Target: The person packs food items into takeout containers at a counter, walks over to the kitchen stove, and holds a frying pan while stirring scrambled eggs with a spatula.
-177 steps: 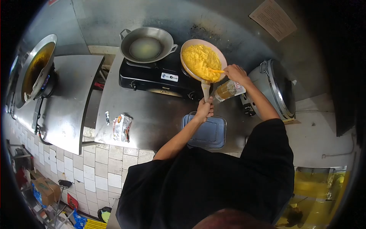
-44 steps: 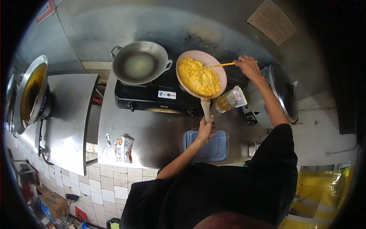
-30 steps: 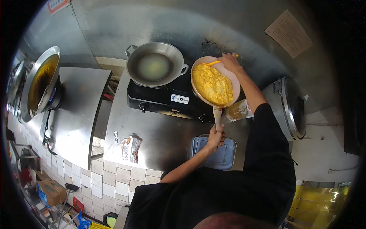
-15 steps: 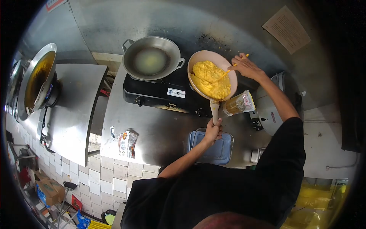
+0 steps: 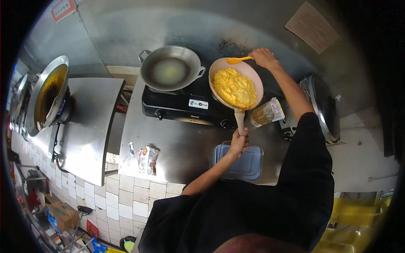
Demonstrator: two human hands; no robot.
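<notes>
My left hand [image 5: 239, 143] is wrapped round the handle of a light-coloured frying pan [image 5: 219, 67] on the right side of the black gas stove [image 5: 168, 105]. Scrambled egg [image 5: 234, 87], yellow and lumpy, fills much of the pan. Gripped in my right hand [image 5: 263, 57] is an orange spatula [image 5: 238, 60], its head lifted off the egg and over the pan's far rim. A printed food pouch [image 5: 267, 113] lies right of the pan handle. Under my left wrist sits a blue-lidded container [image 5: 249, 162].
A grey wok [image 5: 170, 69] with cloudy liquid occupies the left burner. Opened packets [image 5: 147, 160] lie at the counter's front left. Another wok [image 5: 48, 95] stands on the far-left table [image 5: 88, 126]. At right is a large round cooker [image 5: 322, 107].
The spatula has come up out of the egg toward the pan's far edge, with my right hand moving up and left. My left hand still holds the handle. The view has shifted slightly.
</notes>
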